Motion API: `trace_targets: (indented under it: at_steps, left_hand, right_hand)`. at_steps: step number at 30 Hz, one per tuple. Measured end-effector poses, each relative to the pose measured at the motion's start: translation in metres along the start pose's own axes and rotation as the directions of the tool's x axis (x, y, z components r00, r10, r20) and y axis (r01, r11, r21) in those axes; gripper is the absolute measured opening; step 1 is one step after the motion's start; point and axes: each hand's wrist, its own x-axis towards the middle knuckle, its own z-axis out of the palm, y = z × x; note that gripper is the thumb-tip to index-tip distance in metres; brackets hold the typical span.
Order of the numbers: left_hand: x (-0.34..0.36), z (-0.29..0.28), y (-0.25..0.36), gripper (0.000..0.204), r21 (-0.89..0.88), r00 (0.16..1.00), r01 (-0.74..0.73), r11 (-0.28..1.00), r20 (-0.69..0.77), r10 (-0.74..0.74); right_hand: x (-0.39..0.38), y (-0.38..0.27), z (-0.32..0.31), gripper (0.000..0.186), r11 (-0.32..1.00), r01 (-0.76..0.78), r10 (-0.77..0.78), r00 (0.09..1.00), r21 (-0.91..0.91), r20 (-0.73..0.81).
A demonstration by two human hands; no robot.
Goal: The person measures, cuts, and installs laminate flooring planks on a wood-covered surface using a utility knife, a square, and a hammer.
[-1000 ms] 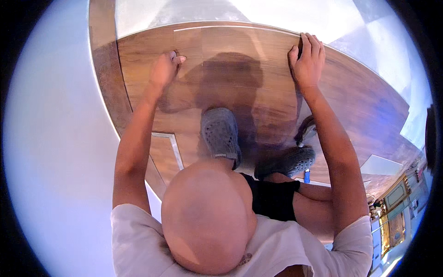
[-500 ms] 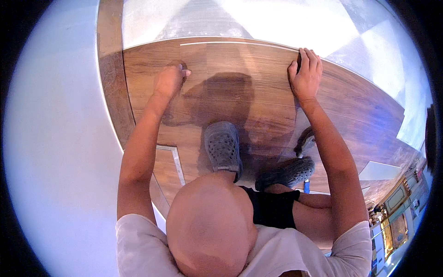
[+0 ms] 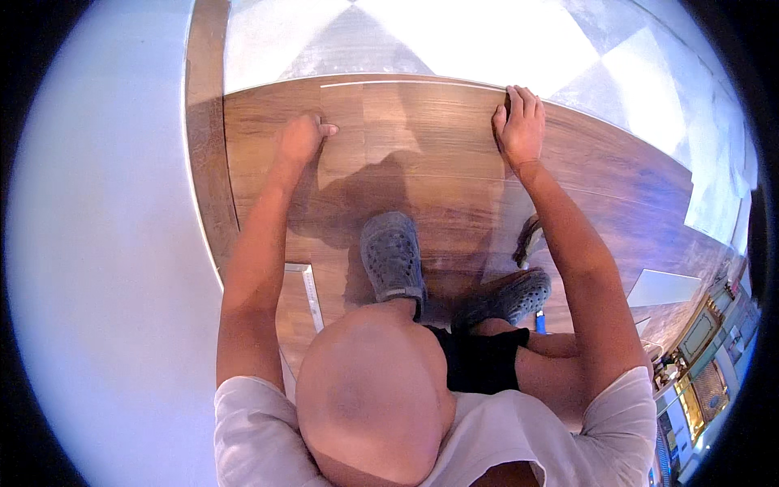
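A wood-look floor (image 3: 454, 195) of brown planks spreads before me. Just inside its far edge runs a thin white line (image 3: 406, 82), a strip or a gap; I cannot tell which. My left hand (image 3: 303, 138) rests on the planks at the left, fingers curled into a fist and thumb sticking out to the right; its palm is hidden. My right hand (image 3: 523, 130) lies with fingers stretched forward and slightly apart. Its fingertips touch the far plank edge at the right end of the white line.
Beyond the planks lies a grey-and-white diamond-patterned floor (image 3: 357, 53). A brown border board (image 3: 207, 122) follows the white wall (image 3: 105, 243). An L-shaped metal square (image 3: 312, 296) lies near my left arm. A dark curved tool (image 3: 528, 242) and a blue object (image 3: 540, 322) are near my feet in clogs (image 3: 391, 253).
The view has shifted slightly, and the head's shadow has moved left and nearer. Both hands keep nearly the same places on the planks.
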Motion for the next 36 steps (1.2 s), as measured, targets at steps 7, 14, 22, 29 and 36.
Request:
trace_targets:
  at_steps: [7, 14, 22, 29, 36]
  left_hand:
    - [0.029, -0.013, 0.029, 0.053, -0.032, 0.911, -0.276, 0.961, -0.329, 0.251]
    - [0.064, -0.021, 0.048, 0.072, 0.144, 0.894, -0.343, 0.928, -0.254, 0.370]
    - [0.091, -0.031, 0.052, 0.063, 0.073, 0.923, -0.332, 0.940, -0.181, 0.340]
    - [0.129, -0.035, 0.058, 0.045, 0.000, 0.856, -0.492, 0.871, -0.180, 0.484]
    - [0.149, -0.048, 0.057, 0.046, -0.042, 0.901, -0.429, 0.902, 0.054, 0.431]
  right_hand:
    - [0.002, 0.015, -0.047, 0.044, 0.989, 0.033, -0.070, 0.964, 0.145, 0.255]
    - [-0.038, 0.088, -0.167, 0.038, 0.976, 0.217, -0.147, 0.549, 0.030, 0.823]
    - [-0.064, 0.131, -0.278, 0.035, 0.985, 0.026, 0.133, 0.517, -0.170, 0.846]
    - [-0.039, 0.161, -0.217, 0.042, 0.982, -0.101, 0.190, 0.568, -0.161, 0.800]
    - [0.024, 0.210, -0.133, 0.041, 0.971, -0.126, 0.230, 0.715, -0.202, 0.660]
